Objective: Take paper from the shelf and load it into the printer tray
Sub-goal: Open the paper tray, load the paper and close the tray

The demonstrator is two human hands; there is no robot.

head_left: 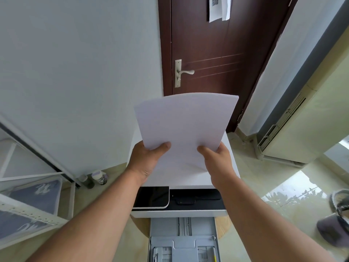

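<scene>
Paper (186,127), a white stack, is held up in the air above the printer (233,167), with its top edge curving and its lower edge between the two hands. Left hand (147,160) grips the stack's lower left corner, thumb lying across the front face and the other fingers hidden behind the sheets. Right hand (217,163) grips the lower right corner the same way, thumb on the front, the rest behind. Both forearms reach in from the bottom of the view.

Below the stack the printer sits white-topped, with a dark glossy panel (152,197) at its front left and a black slot to the right of that. Its tray (184,241) is pulled out toward the viewer, grey, with its plastic guides showing and no sheets visible in it. The stack is well above the tray and does not touch it.

At the left stands a white shelf (35,214) with grey-blue items on its levels. Two small bottles (99,177) stand on the floor near the wall between shelf and printer. Behind the printer is a dark brown door (213,44) with a silver handle (184,72) and sheets pinned near its top. A cream standing air conditioner (306,120) is at the right, on a glossy tiled floor (273,186).
</scene>
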